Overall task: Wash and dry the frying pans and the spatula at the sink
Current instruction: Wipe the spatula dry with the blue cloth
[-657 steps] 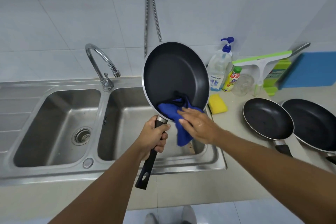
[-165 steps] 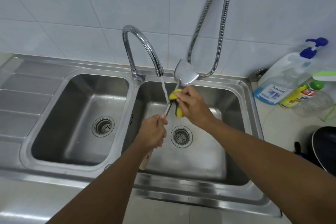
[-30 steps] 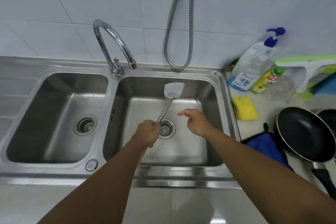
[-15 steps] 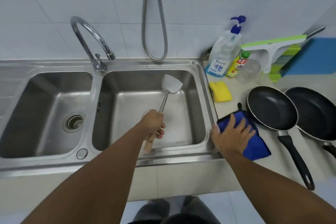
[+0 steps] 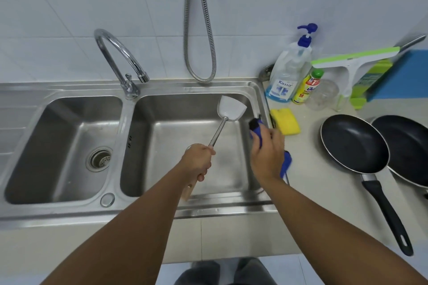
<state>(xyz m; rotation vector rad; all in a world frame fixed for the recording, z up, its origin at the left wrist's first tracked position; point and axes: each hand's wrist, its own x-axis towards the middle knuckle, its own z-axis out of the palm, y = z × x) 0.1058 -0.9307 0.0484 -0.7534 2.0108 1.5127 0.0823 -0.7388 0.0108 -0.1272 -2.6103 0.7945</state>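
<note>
Spatula (image 5: 231, 109) | handle gripped by left hand (image 5: 199, 162) | blue cloth (image 5: 256, 133) clutched in right hand (image 5: 267, 157) | drying judged pending | frying pans (image 5: 354, 143) set aside

"Kassa" on clear pump bottle (image 5: 287, 76) label

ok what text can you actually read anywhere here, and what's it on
"Kasso": on the white label of the pump bottle; the smaller print beneath it is too small to read.
"Ju": apparently the first letters on the label of the yellow bottle; the rest is too blurred to read.
The green packet behind the squeegee carries print, but it is too blurred to read.
</note>
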